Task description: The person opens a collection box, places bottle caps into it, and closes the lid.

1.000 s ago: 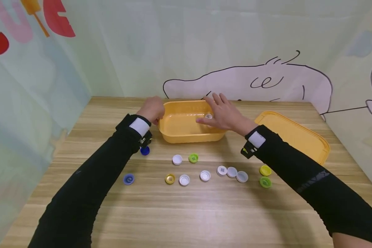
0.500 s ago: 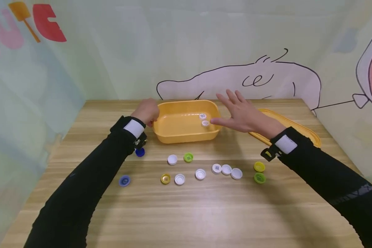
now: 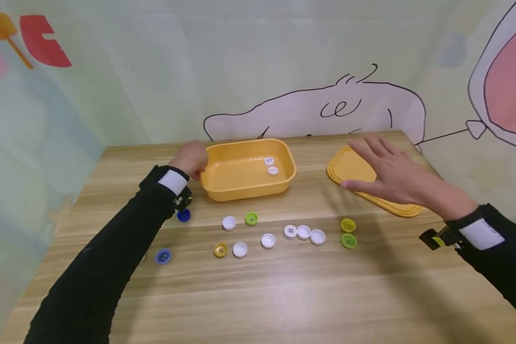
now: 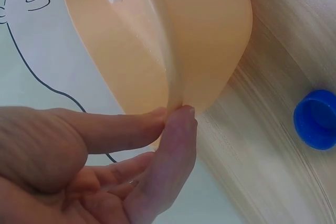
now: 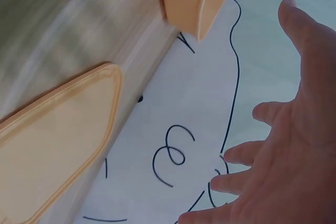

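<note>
At the left end of an orange plastic box (image 3: 247, 193), my left hand (image 3: 191, 158) pinches the rim between thumb and fingers. The left wrist view shows the thumb (image 4: 126, 132) on the inner side of the wall. Two white bottle caps (image 3: 273, 170) lie inside the box, toward its right end. My right hand (image 3: 391, 174) holds nothing, its fingers spread in the air near the orange lid (image 3: 348, 165), part of which it hides. A dark blue bottle cap (image 3: 183, 215) lies on the table just below my left wrist.
Several white caps (image 3: 268, 241) lie on the wooden table (image 3: 258, 296) in front of the box. Among them are a gold cap (image 3: 220, 250) and a green cap (image 3: 251, 219). A light blue cap (image 3: 163, 256) is at left; a yellow cap (image 3: 348, 225) touches another green cap (image 3: 349, 241) at right.
My right hand has moved right, from over the box to beside the lid, fingers spread. Both white caps in the box have come into sight. My left hand stays on the rim.
</note>
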The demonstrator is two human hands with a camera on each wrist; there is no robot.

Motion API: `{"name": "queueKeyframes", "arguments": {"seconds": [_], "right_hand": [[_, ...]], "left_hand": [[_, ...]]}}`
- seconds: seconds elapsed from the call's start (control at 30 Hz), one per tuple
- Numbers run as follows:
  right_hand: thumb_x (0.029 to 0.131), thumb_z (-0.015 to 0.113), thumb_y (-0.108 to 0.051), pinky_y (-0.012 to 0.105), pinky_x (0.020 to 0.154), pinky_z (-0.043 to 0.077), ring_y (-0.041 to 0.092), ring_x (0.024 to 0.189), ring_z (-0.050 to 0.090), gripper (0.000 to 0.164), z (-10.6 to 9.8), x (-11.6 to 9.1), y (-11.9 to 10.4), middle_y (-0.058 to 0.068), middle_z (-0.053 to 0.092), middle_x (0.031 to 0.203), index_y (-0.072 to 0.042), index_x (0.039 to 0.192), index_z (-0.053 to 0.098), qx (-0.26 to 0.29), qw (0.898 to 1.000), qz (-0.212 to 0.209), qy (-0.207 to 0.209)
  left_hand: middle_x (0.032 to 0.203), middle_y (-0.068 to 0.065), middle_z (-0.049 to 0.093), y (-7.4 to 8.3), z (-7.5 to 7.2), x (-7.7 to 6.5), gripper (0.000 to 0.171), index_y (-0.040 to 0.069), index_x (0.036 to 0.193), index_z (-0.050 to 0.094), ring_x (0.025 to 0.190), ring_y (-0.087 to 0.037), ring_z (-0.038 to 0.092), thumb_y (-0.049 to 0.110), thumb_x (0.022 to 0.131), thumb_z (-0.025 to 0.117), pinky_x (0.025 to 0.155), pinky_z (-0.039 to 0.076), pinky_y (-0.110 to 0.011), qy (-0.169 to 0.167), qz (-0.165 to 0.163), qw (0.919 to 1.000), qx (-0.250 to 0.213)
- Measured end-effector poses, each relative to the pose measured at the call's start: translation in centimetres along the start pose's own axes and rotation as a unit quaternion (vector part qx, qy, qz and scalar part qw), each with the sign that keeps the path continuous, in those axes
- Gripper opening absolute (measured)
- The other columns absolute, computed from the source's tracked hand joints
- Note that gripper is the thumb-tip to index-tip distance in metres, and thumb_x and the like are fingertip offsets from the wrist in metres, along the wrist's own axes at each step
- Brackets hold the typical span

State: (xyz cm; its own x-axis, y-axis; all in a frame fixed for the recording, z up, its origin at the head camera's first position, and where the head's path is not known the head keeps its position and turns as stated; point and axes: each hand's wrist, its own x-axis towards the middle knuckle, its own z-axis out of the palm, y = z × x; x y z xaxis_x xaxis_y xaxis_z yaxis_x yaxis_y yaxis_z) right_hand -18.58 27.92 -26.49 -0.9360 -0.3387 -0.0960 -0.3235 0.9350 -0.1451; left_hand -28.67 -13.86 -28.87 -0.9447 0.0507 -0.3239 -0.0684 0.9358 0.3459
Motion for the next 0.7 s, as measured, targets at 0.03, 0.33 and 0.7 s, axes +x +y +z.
{"name": "queueKeyframes", "arguments": {"seconds": [0.03, 0.33, 0.7], "right_hand": [[0.095, 0.062, -0.065, 0.082, 0.111, 0.011, 0.056, 0.152, -0.001, 0.100, 0.1, -0.5, 0.3, 0.028, 0.000, 0.168, -0.016, 0.167, 0.012, -0.004, 1.000, 0.001, 0.001], [0.083, 0.080, -0.057, 0.082, 0.106, 0.024, 0.062, 0.147, 0.015, 0.106, 1.2, -4.8, 1.6, 0.032, 0.017, 0.165, -0.011, 0.163, 0.027, -0.024, 0.999, -0.029, 0.026], [0.070, 0.093, -0.047, 0.083, 0.097, 0.036, 0.062, 0.143, 0.026, 0.115, 4.2, -8.5, 2.1, 0.034, 0.026, 0.161, -0.015, 0.161, 0.031, 0.000, 0.997, -0.070, 0.023]], "left_hand": [[0.098, -0.021, 0.058, -0.1, 0.0, 0.0, 0.010, -0.010, 0.097, 0.059, 0.055, -0.019, 0.063, -0.014, 0.091, 0.053, 0.050, 0.057, -0.022, -0.002, 0.001, 1.0000, 0.002], [0.101, -0.024, 0.059, -0.5, 0.0, 0.1, 0.015, -0.012, 0.105, 0.059, 0.063, -0.024, 0.069, -0.015, 0.092, 0.053, 0.060, 0.062, -0.028, -0.007, -0.011, 0.9999, -0.003], [0.104, -0.025, 0.059, -0.1, 0.2, 0.2, 0.020, -0.013, 0.113, 0.059, 0.062, -0.023, 0.068, -0.013, 0.094, 0.054, 0.065, 0.064, -0.030, -0.007, -0.014, 0.9998, -0.012]]}}
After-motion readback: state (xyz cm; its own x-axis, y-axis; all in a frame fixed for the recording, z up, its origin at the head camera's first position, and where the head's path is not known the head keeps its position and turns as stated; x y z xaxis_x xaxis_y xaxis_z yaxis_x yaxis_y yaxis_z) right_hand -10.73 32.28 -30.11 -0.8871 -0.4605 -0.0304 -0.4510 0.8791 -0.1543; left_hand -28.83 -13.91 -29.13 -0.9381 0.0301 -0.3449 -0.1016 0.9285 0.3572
